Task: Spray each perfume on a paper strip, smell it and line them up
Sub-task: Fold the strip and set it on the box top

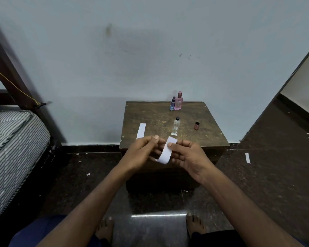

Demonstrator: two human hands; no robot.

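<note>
A white paper strip [166,151] bends between my two hands above the front edge of the small wooden table [157,113]. My right hand [186,155] pinches its upper end with the thumb on top. My left hand [143,152] is beside it, fingers curled toward the strip's lower end; its hold is hidden. A clear uncapped perfume bottle [175,127] stands just behind my hands. Its copper cap [196,126] stands to the right. A pink bottle [178,101] and a small blue bottle [172,104] stand at the table's back. A second strip [141,130] lies at the left.
A striped mattress [12,148] on a dark bed frame is at the left. A pale wall is directly behind the table. Paper scraps [247,158] lie on the dark floor at the right. My bare feet [105,230] are below.
</note>
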